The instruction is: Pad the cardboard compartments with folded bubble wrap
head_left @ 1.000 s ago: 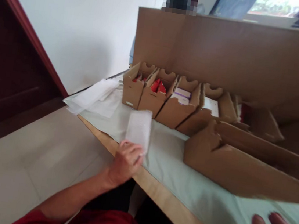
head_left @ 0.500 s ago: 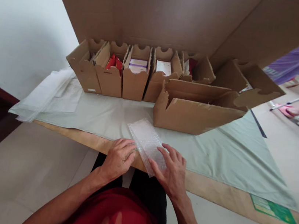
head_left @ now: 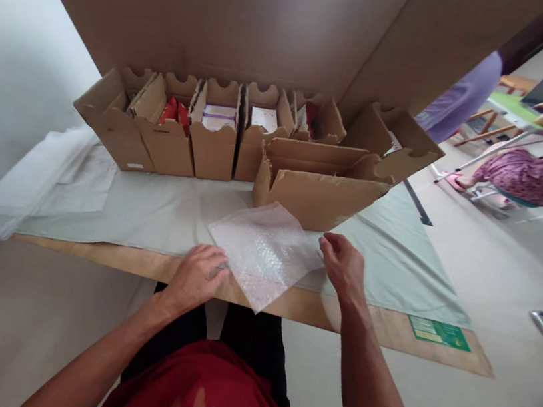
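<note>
A square sheet of clear bubble wrap lies spread out at the near edge of the table, one corner hanging over the edge. My left hand rests on its left corner with the fingers curled, pinching the sheet. My right hand grips the sheet's right corner with closed fingers. Just behind the sheet stands an open cardboard box lying sideways.
A row of small open cardboard bins holds red and white packets under a tall cardboard wall. A pale green cloth covers the wooden table. White sheets lie at the left. Another person sits at the far right.
The bubble wrap was a narrow folded strip held in my left hand; both hands have laid it at the table edge and spread it open into a square. My view swung right.
</note>
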